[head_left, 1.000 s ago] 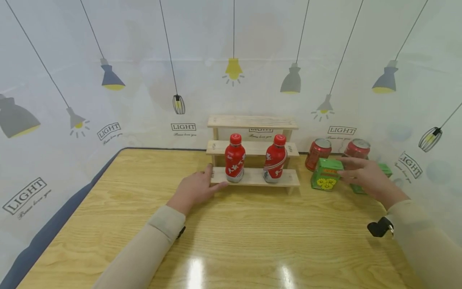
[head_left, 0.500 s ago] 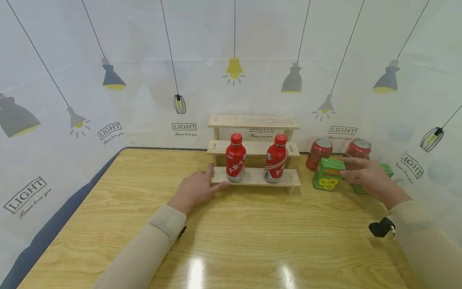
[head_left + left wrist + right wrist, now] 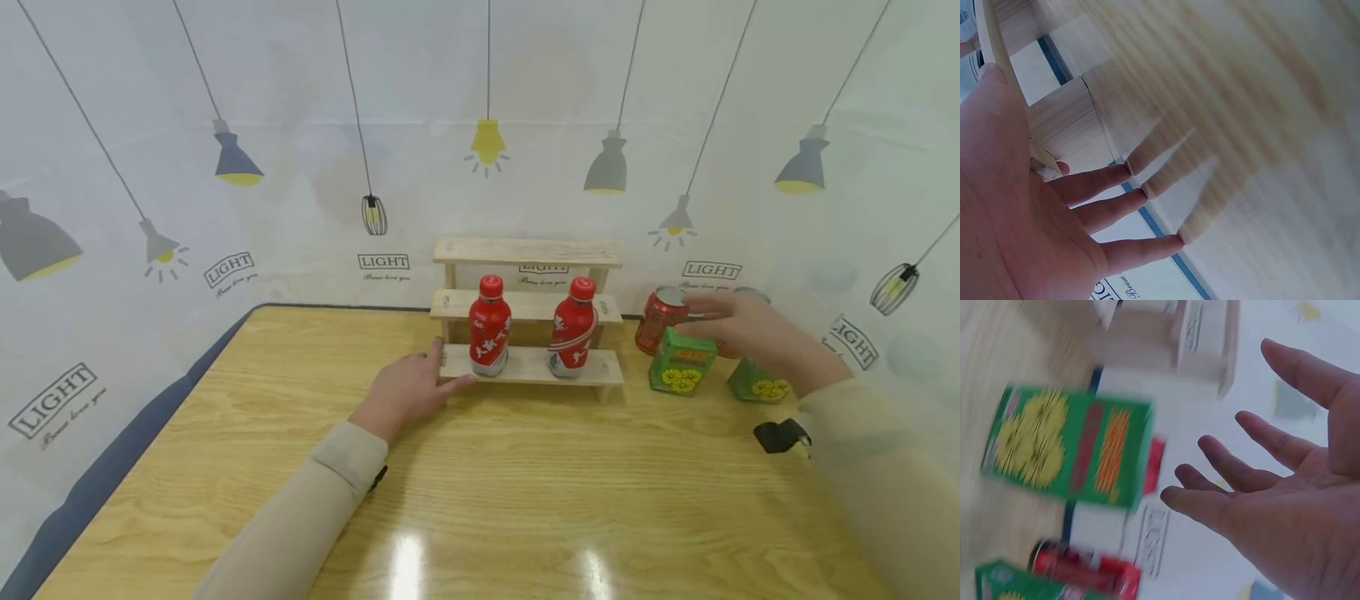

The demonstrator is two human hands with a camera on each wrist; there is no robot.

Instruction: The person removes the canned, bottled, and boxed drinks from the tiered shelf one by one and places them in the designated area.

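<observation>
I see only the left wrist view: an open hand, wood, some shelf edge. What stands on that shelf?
Observer: Two red bottles stand on the lowest step of the wooden rack.
Operator: Where is the left hand exactly?
Observer: The left hand touches the rack's left end, fingers straight.
Operator: And the other hand?
Observer: The right hand, open, is over the red cans, behind two green cartons.

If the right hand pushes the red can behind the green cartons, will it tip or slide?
The red can stands upright on a smooth, glossy table, so a low push would probably slide it. A push near its top might tip it, and then its round body would likely roll. The green carton just in front could block it.
</observation>
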